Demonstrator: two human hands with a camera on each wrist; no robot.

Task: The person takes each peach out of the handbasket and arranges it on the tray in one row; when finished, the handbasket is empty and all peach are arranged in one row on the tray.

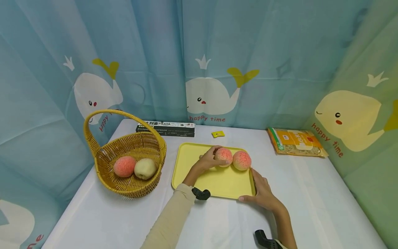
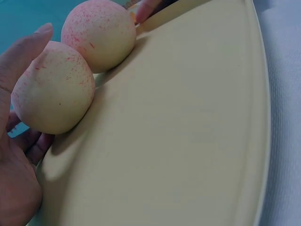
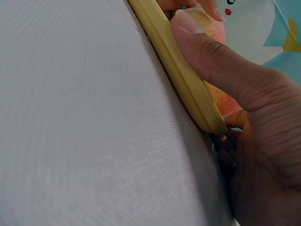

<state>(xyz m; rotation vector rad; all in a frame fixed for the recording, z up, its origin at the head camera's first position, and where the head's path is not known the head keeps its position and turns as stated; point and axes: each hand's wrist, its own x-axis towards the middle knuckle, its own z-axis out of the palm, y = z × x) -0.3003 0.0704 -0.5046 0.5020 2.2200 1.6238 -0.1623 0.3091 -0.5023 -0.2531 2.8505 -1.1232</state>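
Observation:
On the yellow tray [image 1: 186, 169], two pink-speckled peaches sit side by side near the back right. My left hand [image 1: 206, 161] holds the left peach [image 1: 224, 156], its thumb on one side and fingers round the other, as the left wrist view also shows. The right peach [image 1: 242, 160] touches or nearly touches it. At the tray's front right corner, my right hand [image 1: 262, 192] grips the rim, thumb along the front edge and fingers by the right side. In the right wrist view the thumb [image 3: 211, 56] lies against the tray's edge, with some fingers hidden behind the corner.
Left of the tray stands a wicker basket [image 1: 133, 193] with a tall handle, holding a pink peach [image 1: 125, 166] and a pale round fruit [image 1: 145, 168]. Behind are a dark pasta box [image 1: 166, 130] and a small yellow packet [image 1: 218, 134]. An orange food bag [image 1: 296, 142] lies back right.

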